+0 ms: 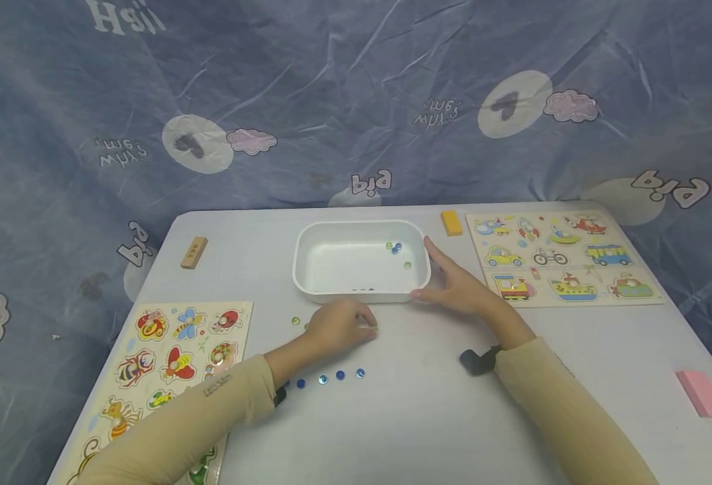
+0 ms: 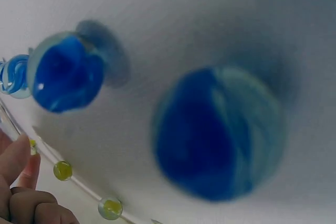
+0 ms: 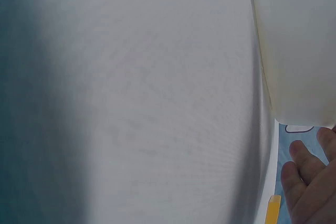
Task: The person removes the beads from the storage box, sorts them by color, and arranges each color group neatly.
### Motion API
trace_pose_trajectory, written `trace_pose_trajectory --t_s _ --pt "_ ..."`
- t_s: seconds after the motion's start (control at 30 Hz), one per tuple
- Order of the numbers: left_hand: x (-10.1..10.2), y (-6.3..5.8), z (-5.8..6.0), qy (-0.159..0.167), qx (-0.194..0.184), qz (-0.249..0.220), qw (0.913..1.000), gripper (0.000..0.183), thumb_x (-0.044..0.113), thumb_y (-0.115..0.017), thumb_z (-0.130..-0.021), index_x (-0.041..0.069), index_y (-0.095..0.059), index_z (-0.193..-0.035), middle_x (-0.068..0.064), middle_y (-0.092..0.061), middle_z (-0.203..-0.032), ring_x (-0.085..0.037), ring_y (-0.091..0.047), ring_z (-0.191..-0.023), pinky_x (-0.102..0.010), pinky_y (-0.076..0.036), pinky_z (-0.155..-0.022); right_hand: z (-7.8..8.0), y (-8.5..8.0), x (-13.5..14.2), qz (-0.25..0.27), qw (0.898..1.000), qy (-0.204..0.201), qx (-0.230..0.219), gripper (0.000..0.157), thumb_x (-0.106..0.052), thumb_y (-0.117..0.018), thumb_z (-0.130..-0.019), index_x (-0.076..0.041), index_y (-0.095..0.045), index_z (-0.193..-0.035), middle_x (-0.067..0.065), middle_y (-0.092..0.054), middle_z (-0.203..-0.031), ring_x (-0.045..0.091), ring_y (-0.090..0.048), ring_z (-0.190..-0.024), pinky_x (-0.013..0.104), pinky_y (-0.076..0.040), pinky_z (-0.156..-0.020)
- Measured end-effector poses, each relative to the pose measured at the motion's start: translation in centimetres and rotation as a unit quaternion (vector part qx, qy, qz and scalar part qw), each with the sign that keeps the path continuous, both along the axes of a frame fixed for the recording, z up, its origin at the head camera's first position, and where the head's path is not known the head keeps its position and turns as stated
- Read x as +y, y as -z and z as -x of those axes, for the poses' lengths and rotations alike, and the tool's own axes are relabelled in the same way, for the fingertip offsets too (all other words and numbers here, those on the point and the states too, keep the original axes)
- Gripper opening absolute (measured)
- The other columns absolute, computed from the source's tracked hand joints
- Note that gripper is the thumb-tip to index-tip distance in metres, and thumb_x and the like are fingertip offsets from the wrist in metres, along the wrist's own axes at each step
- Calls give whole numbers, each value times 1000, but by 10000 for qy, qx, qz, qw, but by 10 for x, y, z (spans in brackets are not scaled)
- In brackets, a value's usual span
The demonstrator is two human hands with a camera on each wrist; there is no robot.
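In the head view a white tray [image 1: 362, 261] holds several green and blue marbles near its right end. My left hand [image 1: 340, 329] is just in front of the tray's near wall. Its thumb and index finger pinch a yellow-green marble [image 2: 33, 147], seen at the fingertips in the left wrist view. Beside this hand lies another yellow-green marble [image 1: 296, 321]. Nearer me, blue marbles [image 1: 340, 375] form a row on the table. My right hand [image 1: 457, 286] rests against the tray's right end, fingers extended along the side and thumb at the near corner.
An insect puzzle board [image 1: 176, 364] lies at left, partly under the left sleeve; a vehicle puzzle board [image 1: 549, 259] is at right. A wooden block [image 1: 195, 252], a yellow block [image 1: 451, 223] and a pink block [image 1: 702, 394] stand on the white table [image 1: 428, 417]. A patterned cloth [image 1: 331, 101] hangs behind.
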State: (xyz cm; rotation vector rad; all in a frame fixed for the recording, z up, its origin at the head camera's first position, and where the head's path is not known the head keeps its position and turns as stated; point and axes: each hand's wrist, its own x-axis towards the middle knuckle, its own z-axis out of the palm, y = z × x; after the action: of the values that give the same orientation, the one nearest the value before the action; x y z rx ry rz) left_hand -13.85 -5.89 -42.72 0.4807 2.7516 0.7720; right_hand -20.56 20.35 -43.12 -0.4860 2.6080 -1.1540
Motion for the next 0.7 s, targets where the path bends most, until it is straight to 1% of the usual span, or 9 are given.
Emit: trace_pose_trajectory --t_s 0.17,0.37,0.5,0.6,0.7 --pt "1 2 1 -90 63 187 9998 15 35 -73 -79 27 -72 -92 6 -70 -104 -6 -58 -83 -26 -46 -69 0 0 0 32 10000 -32 11 111 -48 -76 -74 -28 1 -152 -6 -2 -160 23 -2 -148 48 -10 -118" --pt "3 2 0 -149 114 290 9994 20 34 -74 -78 25 -71 -96 4 -69 -110 -6 -57 -75 -23 -43 -60 0 0 0 21 10000 10 -9 111 -49 -76 -74 -29 1 -151 -7 -3 -159 21 -3 -148 48 -10 -118" --pt "1 0 -3 -163 132 285 9994 21 34 -74 -79 26 -71 -98 4 -69 -111 -6 -58 -77 -23 -44 -63 -1 -1 0 11 10000 23 -16 111 -50 -76 -73 -29 0 -151 -8 -3 -159 21 -3 -148 49 -10 -118" --pt "-2 -5 -8 -149 128 165 9997 19 34 -73 -80 26 -71 -97 6 -70 -102 -5 -57 -75 -24 -43 -64 -1 -2 -1 -26 10000 30 -17 112 -50 -76 -73 -29 1 -151 -7 -3 -159 22 -3 -148 48 -11 -118" --pt "-6 -13 -13 -128 58 -6 9999 17 34 -72 -81 26 -71 -96 7 -65 -79 -7 -53 -66 -25 -41 -58 -1 -2 -1 -31 10000 32 -34 112 -48 -77 -73 -29 1 -151 -7 -2 -160 22 -3 -148 48 -11 -118"
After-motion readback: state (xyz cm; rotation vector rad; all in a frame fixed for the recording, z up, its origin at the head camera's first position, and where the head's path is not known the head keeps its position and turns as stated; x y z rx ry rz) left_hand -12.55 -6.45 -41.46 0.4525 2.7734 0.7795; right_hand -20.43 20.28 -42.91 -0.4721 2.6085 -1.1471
